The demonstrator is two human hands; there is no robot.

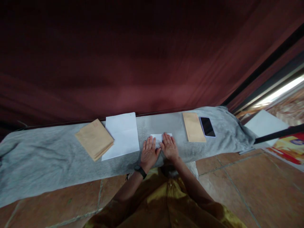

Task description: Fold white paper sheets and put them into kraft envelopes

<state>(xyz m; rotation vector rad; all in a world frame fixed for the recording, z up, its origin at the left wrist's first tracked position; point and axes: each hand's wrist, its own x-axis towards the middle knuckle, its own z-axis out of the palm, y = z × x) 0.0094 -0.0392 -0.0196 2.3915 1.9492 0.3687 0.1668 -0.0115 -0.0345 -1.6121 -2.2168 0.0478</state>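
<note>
Long, narrow grey cloth-covered bench (54, 161). From left end to right: stacked brown envelopes (95, 139) overlapping a large white sheet (123, 133), a smaller white paper (157, 137) near mid-length, another brown envelope (193, 126), and, just beside that, a dark-screened phone (208, 126).

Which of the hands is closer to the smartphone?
Right. The right hand lies flat on the small white paper, left of the smartphone, with a brown envelope between them. The left hand is farther away, beyond the right.

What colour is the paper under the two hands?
The paper is white, as the head view shows best.
</note>
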